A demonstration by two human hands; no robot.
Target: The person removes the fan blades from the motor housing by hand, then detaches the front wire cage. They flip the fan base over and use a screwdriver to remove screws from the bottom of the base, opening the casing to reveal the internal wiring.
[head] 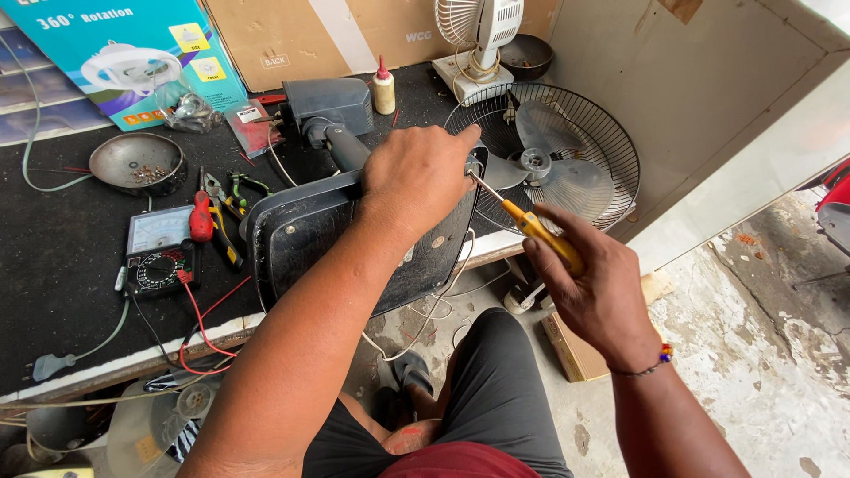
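A dark grey fan base point(301, 239) lies tipped on its side at the edge of the black workbench point(62, 265). My left hand point(418, 173) grips its upper edge. My right hand point(591, 283) holds a yellow-handled screwdriver point(531, 226) whose metal tip reaches the base's top right corner, just under my left fingers. The fan's neck point(341, 142) and motor housing point(328, 102) extend away from me behind the base. A wire fan guard with grey blades point(553, 159) lies flat to the right of the base.
A multimeter point(159, 257) with red and black leads, a red screwdriver point(202, 217) and pliers point(235, 190) lie left of the base. A metal bowl of screws point(137, 164), a small bottle point(382, 88), a small white fan point(478, 35) and boxes stand behind. Concrete floor lies at right.
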